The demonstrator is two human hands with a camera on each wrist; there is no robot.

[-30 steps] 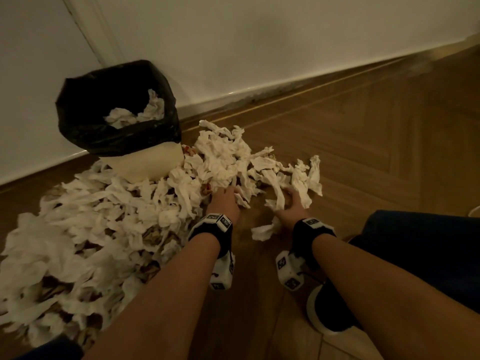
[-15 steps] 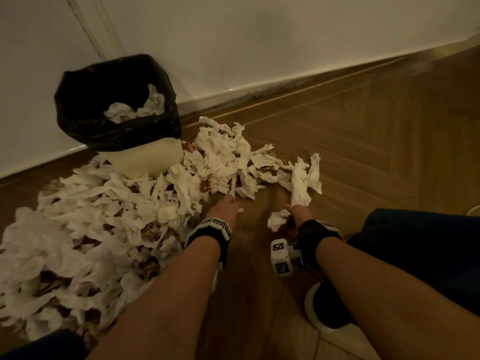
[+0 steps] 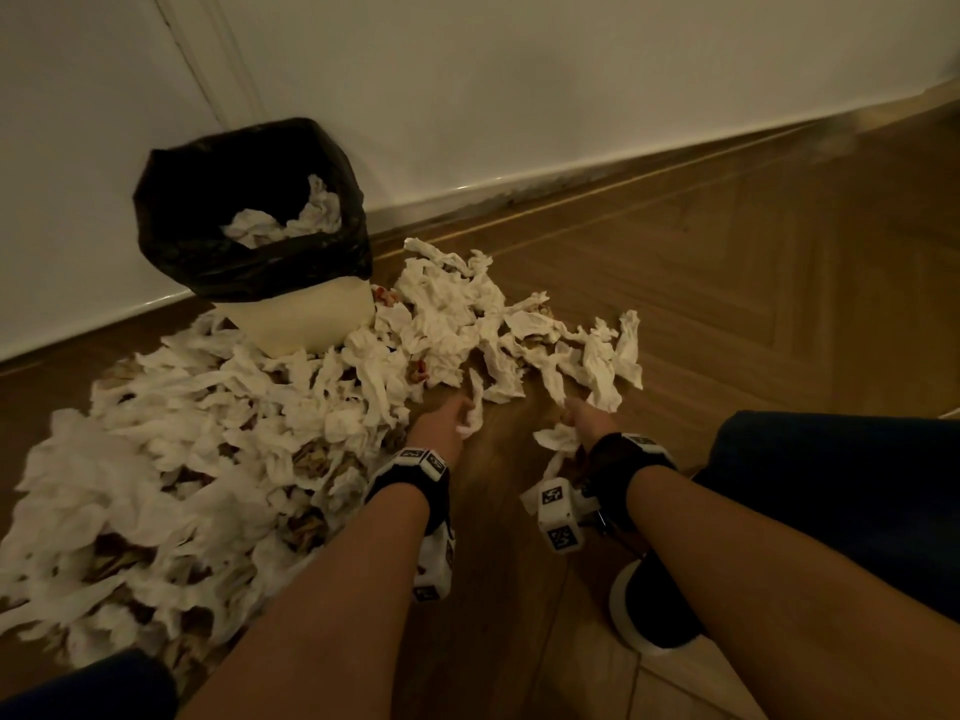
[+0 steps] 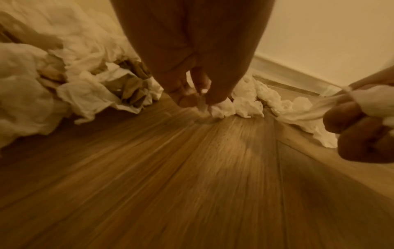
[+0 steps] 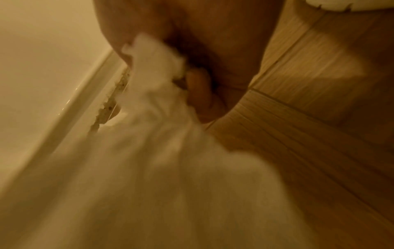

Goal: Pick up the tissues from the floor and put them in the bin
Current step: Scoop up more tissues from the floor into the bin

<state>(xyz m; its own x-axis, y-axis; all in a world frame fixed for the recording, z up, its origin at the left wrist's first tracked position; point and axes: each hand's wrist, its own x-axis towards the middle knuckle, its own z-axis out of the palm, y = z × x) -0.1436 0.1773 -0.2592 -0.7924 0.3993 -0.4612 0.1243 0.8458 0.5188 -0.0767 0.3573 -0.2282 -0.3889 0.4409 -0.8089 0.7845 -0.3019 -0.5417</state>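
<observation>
Covering herringbone wood floor (image 3: pixel 727 283) by white wall (image 3: pixel 519 70): tissues (image 3: pixel 208 433).

The bin (image 3: pixel 291 324) stands on the floor (image 3: pixel 727 304) against the wall (image 3: pixel 519 96), with a few tissues inside (image 3: pixel 291 220). The heap of tissues (image 3: pixel 208 449) spreads before it and to its right — the left hand (image 3: pixel 436 426) and right hand (image 3: pixel 584 423) lie at the heap's near edge, side by side, apart. A shoe (image 3: pixel 649 610) rests under the right forearm.
</observation>
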